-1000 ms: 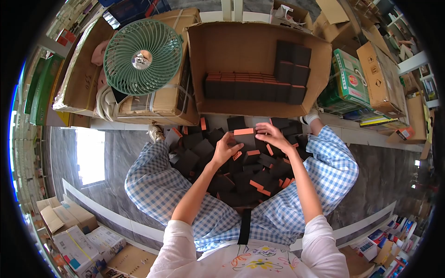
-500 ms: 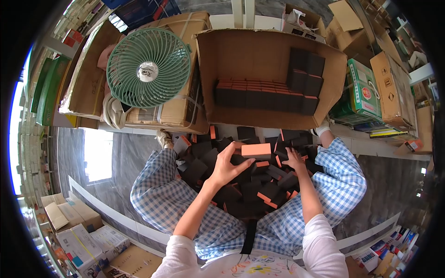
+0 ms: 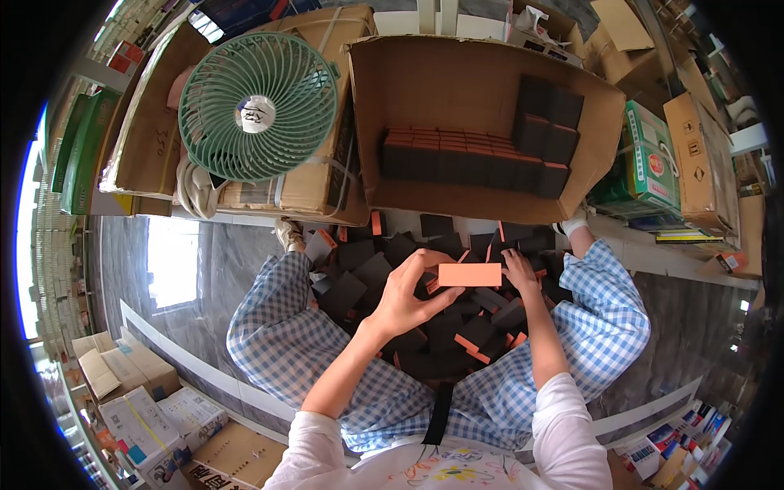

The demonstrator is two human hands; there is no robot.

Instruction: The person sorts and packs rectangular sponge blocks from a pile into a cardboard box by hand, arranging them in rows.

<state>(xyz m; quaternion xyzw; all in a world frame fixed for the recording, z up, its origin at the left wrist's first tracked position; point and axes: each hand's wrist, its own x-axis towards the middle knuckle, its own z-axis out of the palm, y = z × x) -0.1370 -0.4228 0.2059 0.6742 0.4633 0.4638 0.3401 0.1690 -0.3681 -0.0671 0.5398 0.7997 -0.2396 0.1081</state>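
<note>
My left hand (image 3: 408, 294) is closed on a small box (image 3: 469, 275), gripping its left end between thumb and fingers. The box's orange side faces up towards me, and it is held above a loose pile of black boxes with orange sides (image 3: 478, 336) on the floor between my legs. At the right of the pile, my right hand (image 3: 520, 271) reaches down with its fingers apart, touching or just over the black boxes there. Its fingertips are partly hidden. Beyond the pile a large cardboard carton (image 3: 445, 90) lies with its opening towards me, holding neat rows of the same boxes (image 3: 457, 167).
A green fan (image 3: 286, 147) stands on a cardboard box (image 3: 347, 184) at the left of the carton. To the right are a green package (image 3: 653, 171) and another carton (image 3: 702, 163). More boxes (image 3: 135, 367) lie at lower left. My checked trouser legs flank the pile.
My left hand has moved slightly right with the small box, whose orange side now shows larger. My right hand has shifted slightly upward over the pile. The camera view has tilted a little.
</note>
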